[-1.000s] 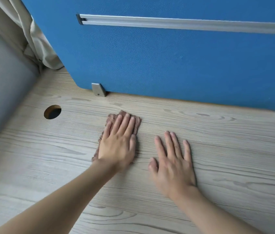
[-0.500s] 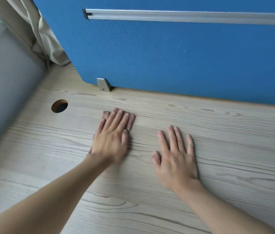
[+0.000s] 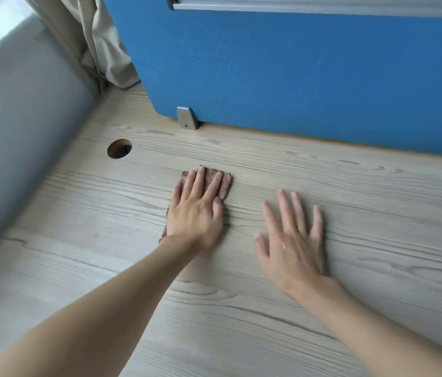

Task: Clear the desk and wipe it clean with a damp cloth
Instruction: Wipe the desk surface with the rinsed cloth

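Since the frame half a second ago, more of the brown cloth (image 3: pixel 223 183) shows beyond the left fingertips, and the view has swung so that the cable hole (image 3: pixel 119 148) and metal bracket (image 3: pixel 186 117) sit higher and further right. We see the left hand (image 3: pixel 195 213) palm down on the cloth, its fingers (image 3: pixel 199 183) straight and close together, with the thumb drawn in alongside. Nothing is pinched; the flat hand presses the cloth onto the desk (image 3: pixel 100 229). Cloth edges emerge past the fingertips, to their right, and beside the wrist on the left. The cloth lies on the wood between the cable hole and the right hand (image 3: pixel 293 240), short of the partition's foot.

We see the right hand palm down on bare wood just beside the left, its fingers (image 3: pixel 285 210) straight and fanned apart, holding nothing. It is blurred, so we cannot tell how firmly it bears on the surface.

The desk is pale grey wood grain. Along its far edge stands a blue fabric partition (image 3: pixel 296 77), fixed by the bracket and carrying an aluminium rail (image 3: pixel 323 5) near the top. A beige curtain (image 3: pixel 100 44) hangs at the far left corner, beside a grey wall panel (image 3: pixel 18 131).
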{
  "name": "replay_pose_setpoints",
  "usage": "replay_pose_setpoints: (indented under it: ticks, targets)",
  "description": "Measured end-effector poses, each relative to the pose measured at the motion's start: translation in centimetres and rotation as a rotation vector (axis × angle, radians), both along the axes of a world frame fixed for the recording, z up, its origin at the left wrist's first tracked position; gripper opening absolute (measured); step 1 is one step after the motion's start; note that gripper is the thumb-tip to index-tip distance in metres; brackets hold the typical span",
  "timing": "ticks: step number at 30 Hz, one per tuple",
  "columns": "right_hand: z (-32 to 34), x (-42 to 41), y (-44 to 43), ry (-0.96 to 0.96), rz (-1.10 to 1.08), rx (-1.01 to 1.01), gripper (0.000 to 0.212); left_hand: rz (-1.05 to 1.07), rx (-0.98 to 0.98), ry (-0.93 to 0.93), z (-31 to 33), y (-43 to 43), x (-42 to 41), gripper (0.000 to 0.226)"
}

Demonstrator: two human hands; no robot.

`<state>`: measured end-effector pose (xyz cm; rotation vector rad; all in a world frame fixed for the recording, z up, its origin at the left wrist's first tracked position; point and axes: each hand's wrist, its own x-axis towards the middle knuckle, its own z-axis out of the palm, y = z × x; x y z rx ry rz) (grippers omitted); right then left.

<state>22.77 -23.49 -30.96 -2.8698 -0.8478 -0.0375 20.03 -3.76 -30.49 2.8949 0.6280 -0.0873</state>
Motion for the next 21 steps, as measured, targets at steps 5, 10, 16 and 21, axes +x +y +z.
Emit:
replay_pose_setpoints:
  ticks: [5, 10, 16, 21]
  targets:
    - [-0.4, -4.2, -0.4, 0.010, 0.111, -0.071, 0.067, -0.081, 0.047, -0.025, 0.2, -1.8, -3.7, 0.062]
    - [-0.4, -4.2, -0.3, -0.007, 0.094, -0.088, 0.068, -0.146, 0.055, -0.012, -0.3, -0.3, -6.3, 0.062]
    - [-0.5, -4.0, -0.3, -0.012, 0.110, -0.097, 0.066, -0.085, 0.079, -0.011, 0.3, -3.0, -8.3, 0.062]
    - [-0.5, -3.9, -0.2, 0.003, 0.119, -0.088, 0.067, -0.083, 0.026, 0.004, 0.1, -3.3, -10.2, 0.060]
